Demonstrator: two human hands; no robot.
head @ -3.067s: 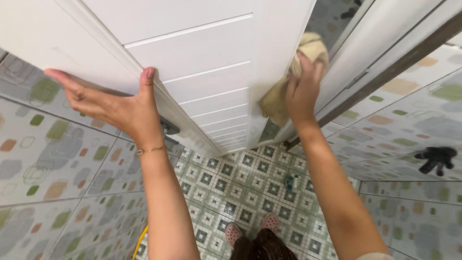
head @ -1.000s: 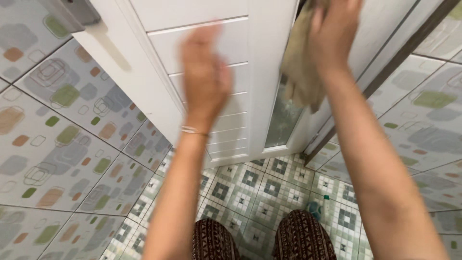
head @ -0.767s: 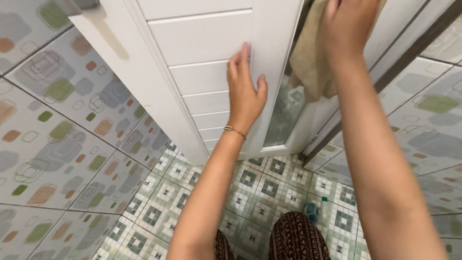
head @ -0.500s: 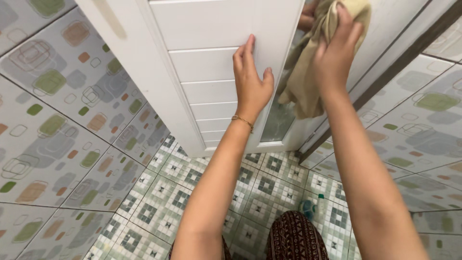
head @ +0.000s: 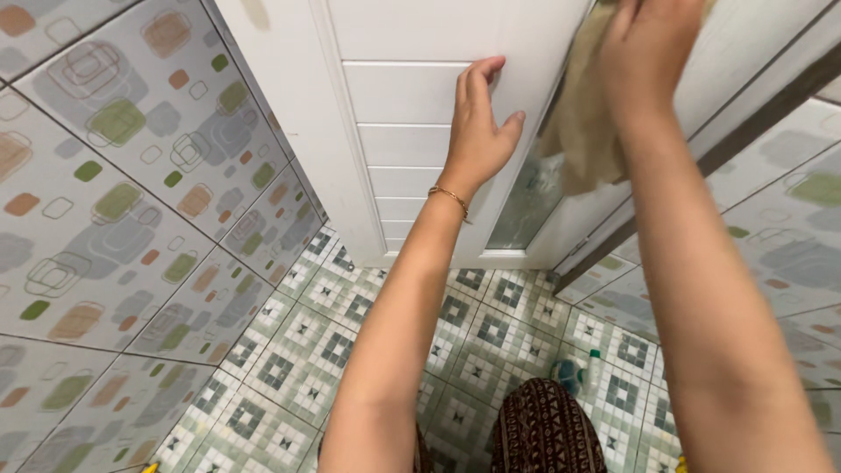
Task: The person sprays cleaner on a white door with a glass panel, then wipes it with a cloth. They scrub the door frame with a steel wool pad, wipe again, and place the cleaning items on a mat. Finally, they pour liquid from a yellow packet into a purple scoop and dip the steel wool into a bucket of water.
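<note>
Right hand (head: pixel 653 44) fingers clench a limp beige cloth (head: pixel 583 131); left hand (head: pixel 482 123) fingers splayed flat on white door (head: pixel 412 105)

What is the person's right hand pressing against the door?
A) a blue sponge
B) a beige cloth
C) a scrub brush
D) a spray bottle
B: the right hand presses a beige cloth against the white door, while the left hand rests flat on its panels.

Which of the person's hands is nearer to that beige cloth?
Right. The right hand presses on the beige cloth; the left hand rests flat on the white door beside it.
</note>
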